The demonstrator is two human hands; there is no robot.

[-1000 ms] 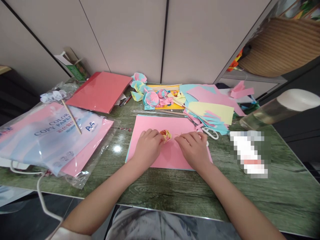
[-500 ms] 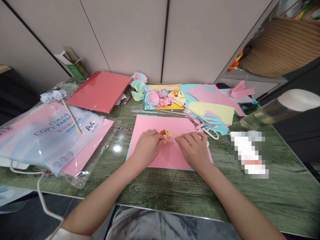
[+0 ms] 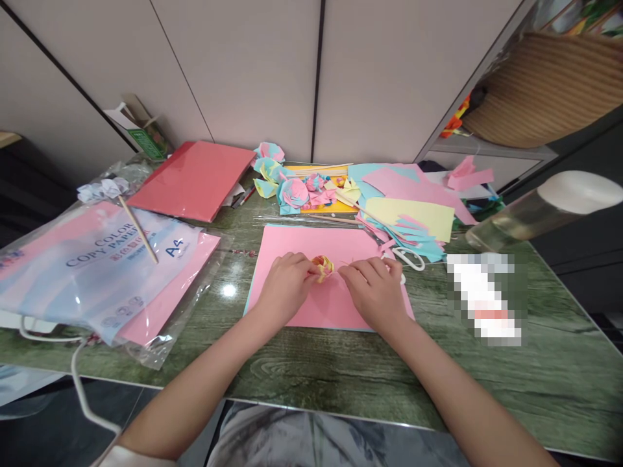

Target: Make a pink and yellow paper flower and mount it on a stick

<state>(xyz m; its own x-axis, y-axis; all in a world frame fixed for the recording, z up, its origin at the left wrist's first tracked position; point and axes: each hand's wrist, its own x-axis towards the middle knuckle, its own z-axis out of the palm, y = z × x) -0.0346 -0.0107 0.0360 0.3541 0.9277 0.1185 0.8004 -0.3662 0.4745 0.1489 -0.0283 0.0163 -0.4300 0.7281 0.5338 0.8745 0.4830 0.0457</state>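
A small rolled paper flower (image 3: 322, 266), yellow and pink, lies on a pink sheet of paper (image 3: 311, 243) in the middle of the green table. My left hand (image 3: 285, 285) has its fingers curled and pinches the flower from the left. My right hand (image 3: 374, 288) rests just right of the flower, fingers bent, pinching a thin stick that leads to the flower. Both hands lie on the pink sheet.
A bag of coloured A4 copy paper (image 3: 97, 259) with a wooden stick (image 3: 139, 229) on it lies left. A red folder (image 3: 195, 178), finished paper flowers (image 3: 292, 188), cut paper scraps (image 3: 409, 214), white scissors (image 3: 409, 258) and a clear bottle (image 3: 540, 211) stand behind and right.
My right hand has crept slightly left toward the flower; otherwise the hands and flower stay where they were.
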